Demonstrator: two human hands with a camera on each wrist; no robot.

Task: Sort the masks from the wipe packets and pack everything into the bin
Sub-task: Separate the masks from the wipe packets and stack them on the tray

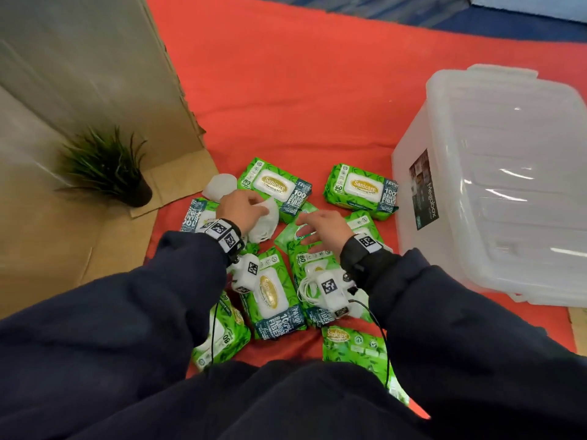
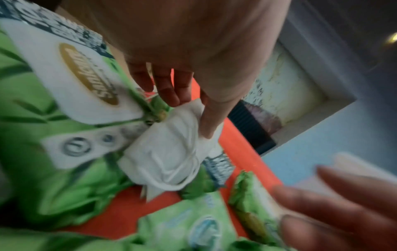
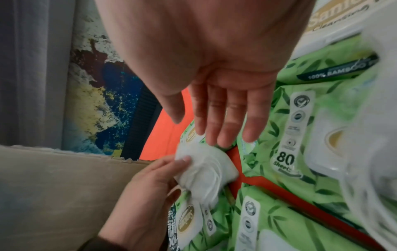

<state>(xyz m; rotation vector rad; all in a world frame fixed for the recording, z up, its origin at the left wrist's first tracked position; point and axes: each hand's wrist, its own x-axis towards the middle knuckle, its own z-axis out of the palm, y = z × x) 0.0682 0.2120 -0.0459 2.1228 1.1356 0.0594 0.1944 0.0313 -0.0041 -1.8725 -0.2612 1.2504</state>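
Left hand pinches white mask between thumb and fingertips. Right hand open, fingers straight, hovering above wipe packets just beside mask.

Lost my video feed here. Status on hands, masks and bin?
Left hand pinching a white mask. Right hand open over the wipe packets. Bin lid on, nothing packed that shows.

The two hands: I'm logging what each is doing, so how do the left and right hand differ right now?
The left hand pinches a folded white mask; the right hand holds nothing. The left hand's fingers curl round the mask, while the right hand's fingers are straight and spread above the green wipe packets. Both wear dark sleeves and wrist-mounted cameras.
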